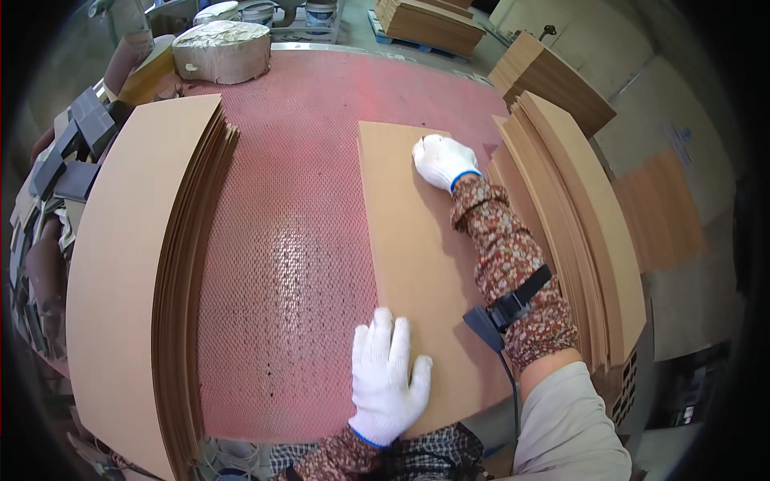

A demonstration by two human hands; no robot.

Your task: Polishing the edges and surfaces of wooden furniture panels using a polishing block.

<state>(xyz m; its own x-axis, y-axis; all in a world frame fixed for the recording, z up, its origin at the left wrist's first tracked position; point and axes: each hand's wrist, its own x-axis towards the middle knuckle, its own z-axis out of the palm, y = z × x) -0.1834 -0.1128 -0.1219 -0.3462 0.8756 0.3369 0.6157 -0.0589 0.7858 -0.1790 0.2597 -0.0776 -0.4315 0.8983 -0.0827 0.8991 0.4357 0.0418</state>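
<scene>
Smooth, matt wood-like board [417, 280], glossy, rough-textured tabletop [281, 200], and matt knitted-cloth gloves [385, 381].

On my feed, a red, finely patterned work surface [289, 168] spreads across the middle. At its far left corner I see a broad, rounded block [223, 56] with a crinkled silvery top. Beyond it stand pale tubs [321, 14], near a metal frame. Further right, I make out a pile of brown boards [429, 28] on a blue pallet [380, 30]. Along my left edge, dark grey blocks [95, 120] lie heaped, with a brownish roll [127, 60] tilted above them. The lower right holds a dark object I can't identify.
</scene>
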